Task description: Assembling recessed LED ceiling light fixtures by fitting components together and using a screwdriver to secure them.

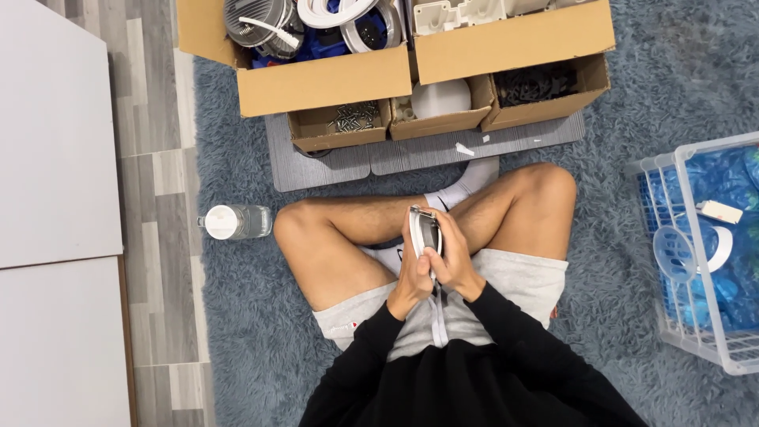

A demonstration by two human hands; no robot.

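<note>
Shaggy blue-grey rug (237, 316), matt cardboard boxes (324, 83), clear plastic bottle (237, 221), white wire basket (696, 316).

shaggy blue-grey rug (237, 332) on grey wood-look floor (158, 158), white cabinet (47, 134) nearby

A shaggy grey-blue rug (237, 316) covers the floor, with pale wood-look planks (154, 158) bare along its left edge. On the rug lie a grey mat (332, 168) carrying open cardboard boxes (324, 83), a clear water bottle (237, 222) on its side near the rug's left edge, and a white wire basket (696, 316) at right.
</note>
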